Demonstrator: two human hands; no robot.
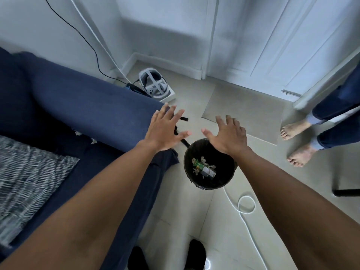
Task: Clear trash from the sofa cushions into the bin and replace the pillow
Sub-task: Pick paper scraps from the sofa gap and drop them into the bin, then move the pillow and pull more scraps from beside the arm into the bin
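Observation:
A round black bin (228,182) stands on the tiled floor beside the navy sofa (81,98). Inside it lie a green and white carton and paper scraps (203,168). My left hand (165,129) hovers open, fingers spread, over the end of the sofa arm. Just above the bin's far rim, my right hand (227,136) is open too and holds nothing. Small white paper bits (93,141) sit in the crease by the sofa arm. A grey and white patterned pillow (29,176) lies on the seat cushion at the left.
Another person's bare feet (296,141) stand on the floor at the right. A white headset on a box (155,84) sits by the wall with cables. A white cable (246,203) loops on the floor near the bin. A black furniture leg (344,191) shows at right.

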